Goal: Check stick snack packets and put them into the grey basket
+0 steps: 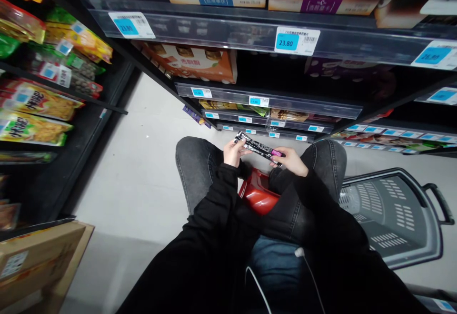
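A slim black packet [257, 147] with white lettering and a magenta patch near its right end is stretched between my two hands, above my knees. My left hand [233, 152] pinches its left end, thumb on top. At the other end, my right hand [292, 160] grips the packet by the magenta patch. It lies slightly tilted, its right end lower in the view. Under the hands, between my legs, a glossy red stool [260, 194] shows in part. What is inside the packet cannot be seen.
Ahead stands a shelf rack with price tags [297, 41] and an orange carton [200, 62]. Snack bags [35, 99] hang on the left rack. A grey shopping basket [389, 214] rests on the floor at right; a cardboard box [39, 261] stands lower left. White cables [257, 288] cross my lap.
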Motion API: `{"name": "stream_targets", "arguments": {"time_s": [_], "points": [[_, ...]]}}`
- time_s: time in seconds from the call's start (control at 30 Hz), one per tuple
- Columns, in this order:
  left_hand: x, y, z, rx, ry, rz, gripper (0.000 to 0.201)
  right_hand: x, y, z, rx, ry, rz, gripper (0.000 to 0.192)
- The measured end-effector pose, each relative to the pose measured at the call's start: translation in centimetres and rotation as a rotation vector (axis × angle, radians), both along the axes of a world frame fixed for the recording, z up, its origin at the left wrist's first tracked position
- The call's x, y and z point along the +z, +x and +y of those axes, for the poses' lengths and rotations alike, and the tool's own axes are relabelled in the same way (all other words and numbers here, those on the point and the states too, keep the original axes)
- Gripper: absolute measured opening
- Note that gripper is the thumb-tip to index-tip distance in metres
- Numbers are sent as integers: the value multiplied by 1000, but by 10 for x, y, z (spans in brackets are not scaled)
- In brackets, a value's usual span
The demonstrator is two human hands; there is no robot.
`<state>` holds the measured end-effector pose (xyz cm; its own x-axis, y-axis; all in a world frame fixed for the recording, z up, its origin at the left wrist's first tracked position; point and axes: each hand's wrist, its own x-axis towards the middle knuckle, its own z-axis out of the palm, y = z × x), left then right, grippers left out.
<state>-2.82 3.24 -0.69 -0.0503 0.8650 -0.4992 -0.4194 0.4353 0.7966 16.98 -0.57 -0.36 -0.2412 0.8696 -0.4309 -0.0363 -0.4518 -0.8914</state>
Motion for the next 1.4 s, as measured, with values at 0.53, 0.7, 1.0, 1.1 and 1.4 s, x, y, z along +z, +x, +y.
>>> {"name": "stream_targets", "arguments": {"time_s": [0.53, 0.7, 1.0, 1.1, 1.4], "points": [[-3, -1, -1, -92, 109, -4, 37, 5, 20, 8, -412, 140, 142, 35], [-5, 1, -3, -74, 113, 8, 36, 2, 21, 10, -400, 158, 116, 34], [-2, -11, -3, -84, 255, 133, 29, 5, 32, 7, -341, 232, 11, 34], [-1, -14, -3, -91, 371, 203, 15, 11, 33, 5, -335, 327, -13, 22], [-1, -15, -2, -96, 505, 251, 9, 16, 36, 2, -334, 440, -83, 8]]}}
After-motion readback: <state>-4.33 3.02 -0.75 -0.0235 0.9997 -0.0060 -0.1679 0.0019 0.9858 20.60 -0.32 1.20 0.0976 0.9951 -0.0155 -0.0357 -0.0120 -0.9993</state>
